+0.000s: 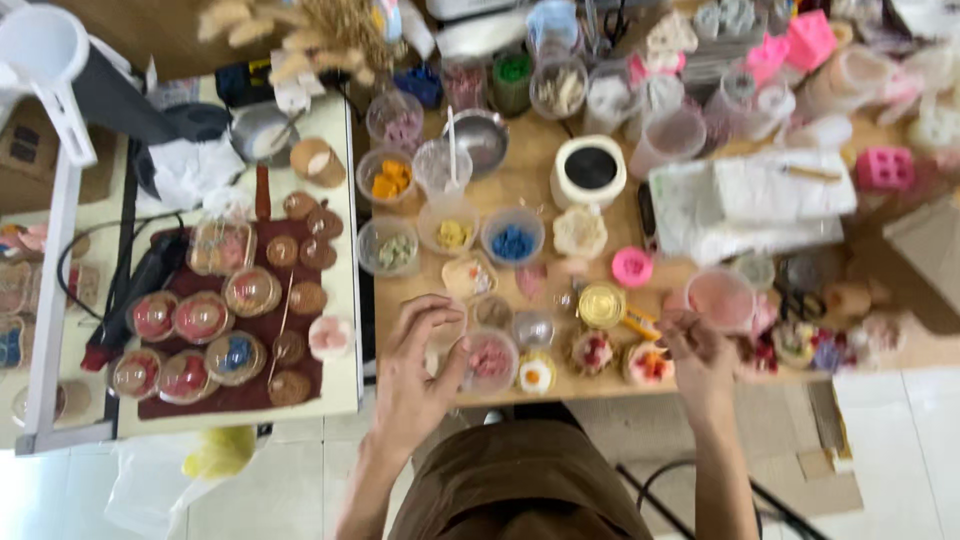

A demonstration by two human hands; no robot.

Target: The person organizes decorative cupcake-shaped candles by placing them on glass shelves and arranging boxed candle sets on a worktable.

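My left hand (415, 370) hovers at the near edge of the wooden table (520, 185), fingers curled around a small clear cup with pink contents (490, 360). My right hand (700, 355) is raised over the table edge, fingertips pinched together; the blur hides whether anything is held. Between the hands stand small round candle pieces: one with a white and yellow top (537, 375), one with red bits (592, 352), one orange (648, 363). A gold-lidded tin (601, 304) sits just behind them.
Clear cups of orange (388, 180), yellow (452, 233), blue (513, 243) and pale (392, 250) bits stand mid-table. A white pot with a dark centre (590, 170) and stacked white cloths (760, 205) lie behind. A brown mat (235, 320) with domed round pieces is at left.
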